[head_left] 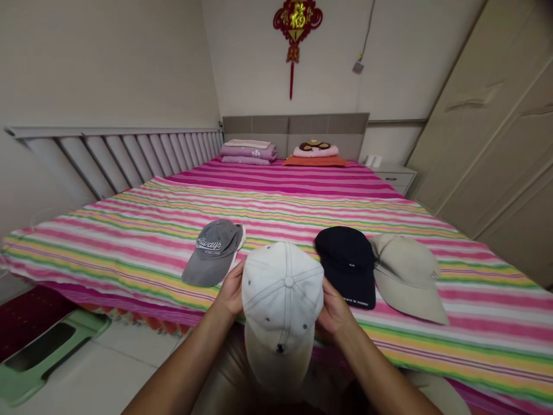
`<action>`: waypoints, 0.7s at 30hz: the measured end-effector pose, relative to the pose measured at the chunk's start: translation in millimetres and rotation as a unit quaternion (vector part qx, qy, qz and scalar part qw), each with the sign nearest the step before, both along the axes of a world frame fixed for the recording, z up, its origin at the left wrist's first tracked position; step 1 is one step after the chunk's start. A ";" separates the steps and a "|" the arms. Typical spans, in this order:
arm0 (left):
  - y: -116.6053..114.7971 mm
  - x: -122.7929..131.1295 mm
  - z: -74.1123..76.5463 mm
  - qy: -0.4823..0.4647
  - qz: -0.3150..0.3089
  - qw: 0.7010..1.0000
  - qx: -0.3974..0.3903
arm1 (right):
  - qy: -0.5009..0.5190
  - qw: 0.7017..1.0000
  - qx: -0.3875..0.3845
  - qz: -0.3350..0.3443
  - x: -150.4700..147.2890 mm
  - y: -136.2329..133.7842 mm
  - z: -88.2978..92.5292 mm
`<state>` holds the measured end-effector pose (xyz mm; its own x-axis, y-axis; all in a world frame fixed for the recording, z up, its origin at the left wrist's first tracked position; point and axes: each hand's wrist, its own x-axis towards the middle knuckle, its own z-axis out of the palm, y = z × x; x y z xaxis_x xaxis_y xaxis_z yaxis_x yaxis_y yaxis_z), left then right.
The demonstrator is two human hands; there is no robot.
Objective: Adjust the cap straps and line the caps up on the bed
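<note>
A white baseball cap (283, 288) is held up in front of me, its brim toward my body and the crown button on top. My left hand (234, 291) grips its left edge and my right hand (332, 308) its right edge; some fingers of both are hidden by the cap. Left of it, a grey cap (213, 253) with white lettering lies on the bed, with something white showing behind it. To the right rests a black cap (348, 265), and touching it is a beige cap (408, 276).
The bed (142, 230) has a striped sheet. Folded bedding (248, 153) and a pink pillow stack (315, 151) sit by the headboard (254, 127). A green plastic stool (52, 351) stands on the floor at left. Another beige item (438, 395) shows at the bottom right.
</note>
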<state>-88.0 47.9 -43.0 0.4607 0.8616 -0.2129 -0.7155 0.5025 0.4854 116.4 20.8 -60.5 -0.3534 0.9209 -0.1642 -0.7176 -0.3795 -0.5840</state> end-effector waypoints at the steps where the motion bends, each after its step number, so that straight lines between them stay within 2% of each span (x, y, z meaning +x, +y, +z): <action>1: -2.2 0.2 -2.4 -0.005 0.012 1.000 0.011 | 0.005 1.000 0.002 -0.008 0.3 2.7 1.4; 3: -8.6 0.7 -12.0 0.005 0.008 1.000 0.014 | 0.010 0.999 -0.006 -0.030 1.7 7.3 -1.3; 6: -20.7 3.0 -32.3 0.063 -0.027 0.998 -0.016 | 0.005 0.998 -0.035 -0.056 4.5 12.1 -15.1; 10: -31.1 8.3 -47.7 0.128 0.029 0.990 -0.048 | -0.004 0.997 -0.056 -0.060 6.6 11.4 -30.2; 12: -31.8 9.9 -47.4 0.145 0.065 0.986 -0.053 | -0.004 0.997 -0.056 -0.056 6.9 6.1 -30.7; 14: -30.5 9.4 -44.1 0.150 0.073 0.984 -0.061 | 0.000 0.998 -0.048 -0.037 7.4 -1.4 -28.2; 17: -27.4 6.0 -38.6 0.136 0.028 0.987 -0.082 | -0.003 0.999 -0.031 -0.010 8.9 -10.6 -23.6; 21: -25.5 4.5 -34.0 0.102 0.007 0.992 -0.075 | -0.015 0.998 -0.035 -0.040 10.0 -10.8 -20.1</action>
<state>-83.6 22.4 -77.0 0.3826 0.8199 -0.4259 -0.6183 0.5698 0.5414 126.4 10.0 -80.6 -0.2730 0.9320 -0.2385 -0.7293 -0.3622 -0.5805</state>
